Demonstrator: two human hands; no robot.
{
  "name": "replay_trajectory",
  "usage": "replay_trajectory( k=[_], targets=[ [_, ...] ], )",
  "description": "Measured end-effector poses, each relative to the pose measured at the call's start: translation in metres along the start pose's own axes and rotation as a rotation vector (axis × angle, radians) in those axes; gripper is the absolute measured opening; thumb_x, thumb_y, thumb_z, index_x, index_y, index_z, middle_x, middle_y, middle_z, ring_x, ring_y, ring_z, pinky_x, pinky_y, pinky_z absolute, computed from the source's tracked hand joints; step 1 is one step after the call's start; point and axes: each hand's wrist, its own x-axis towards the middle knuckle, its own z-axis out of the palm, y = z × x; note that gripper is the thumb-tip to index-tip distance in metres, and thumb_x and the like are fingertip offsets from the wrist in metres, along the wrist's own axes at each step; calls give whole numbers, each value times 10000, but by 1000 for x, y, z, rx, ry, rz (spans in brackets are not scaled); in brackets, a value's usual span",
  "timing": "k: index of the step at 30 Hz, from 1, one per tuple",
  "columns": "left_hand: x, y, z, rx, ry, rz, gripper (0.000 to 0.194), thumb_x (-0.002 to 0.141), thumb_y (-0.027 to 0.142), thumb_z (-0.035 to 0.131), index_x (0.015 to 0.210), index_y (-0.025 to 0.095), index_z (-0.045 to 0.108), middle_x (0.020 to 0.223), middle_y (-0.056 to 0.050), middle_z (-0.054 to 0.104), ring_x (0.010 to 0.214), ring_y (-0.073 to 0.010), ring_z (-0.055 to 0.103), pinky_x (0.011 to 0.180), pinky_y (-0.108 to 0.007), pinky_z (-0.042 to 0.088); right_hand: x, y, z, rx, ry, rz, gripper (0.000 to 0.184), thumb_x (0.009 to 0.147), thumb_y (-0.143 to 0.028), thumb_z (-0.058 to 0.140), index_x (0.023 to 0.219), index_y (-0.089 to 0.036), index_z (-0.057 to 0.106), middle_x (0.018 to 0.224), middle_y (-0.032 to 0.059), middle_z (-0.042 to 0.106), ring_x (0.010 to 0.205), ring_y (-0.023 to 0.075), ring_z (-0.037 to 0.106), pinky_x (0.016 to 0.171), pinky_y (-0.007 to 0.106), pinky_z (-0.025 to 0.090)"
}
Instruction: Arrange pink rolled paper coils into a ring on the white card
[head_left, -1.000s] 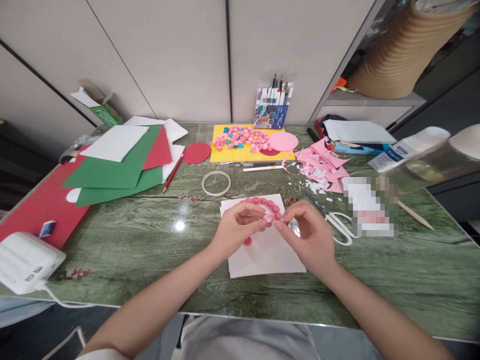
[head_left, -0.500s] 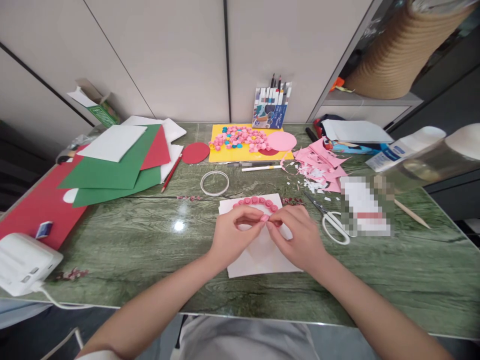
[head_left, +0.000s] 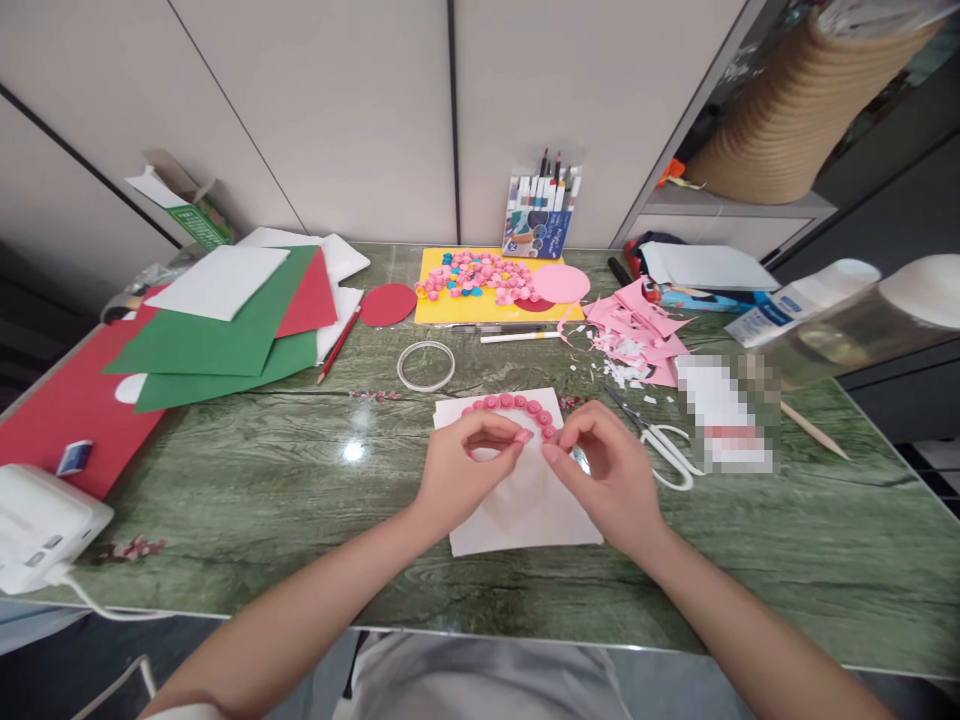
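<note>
Over the white sheet [head_left: 525, 500], your left hand [head_left: 457, 470] and right hand [head_left: 611, 470] pinch fingertips at the pink roll arc [head_left: 514, 404]'s right end, likely seating one; next, press squarely.

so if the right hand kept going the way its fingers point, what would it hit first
The right hand points left, toward the left hand. Its fingers would probably first meet the end of the arc of pink paper rolls on the white sheet, then the left fingertips; depth is unclear.

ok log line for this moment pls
left hand: fingertips pinched over white sheet | right hand: fingertips at arc of pink paper rolls | scissors: right of sheet
</note>
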Motion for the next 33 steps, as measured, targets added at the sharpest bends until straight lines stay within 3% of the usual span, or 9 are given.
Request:
replay_trajectory(
  k=[3,7,14,22,33],
  targets=[
    [0,-2,0,4,7,-6,107,706,255,693,758,172,650,766,-25,699,704,-137,665,682,-244,561,1,-1,-1,273,32,98,202,769,-194,620,686,-219,437,725,-16,421,674,124,473,678,305,503],
    [1,-6,0,-20,23,-20,130,702,266,697,774,169,649,778,-30,696,719,-139,664,688,-245,557,2,0,0,391,27,180,233,746,-212,649,668,-217,430,706,-25,385,649,115,426,758,362,546],
    [2,-4,1,-49,36,-37,117,690,228,703,757,167,629,761,-18,682,709,-119,661,666,-204,544,1,0,2,446,10,185,218,745,-182,642,663,-213,443,717,-27,387,652,109,411,795,389,554],
    [1,-9,2,0,40,4,137,694,237,700,797,170,638,799,-31,693,734,-139,667,702,-244,556,1,3,1,404,-8,172,196,770,-254,626,676,-208,460,730,-14,399,684,122,434,783,385,547],
    [1,-5,2,-21,23,-30,128,688,250,707,766,173,643,777,-29,700,717,-139,667,692,-244,556,0,2,0,370,-30,158,205,777,-274,621,679,-208,452,712,-18,420,656,120,464,707,331,520]
  ],
)
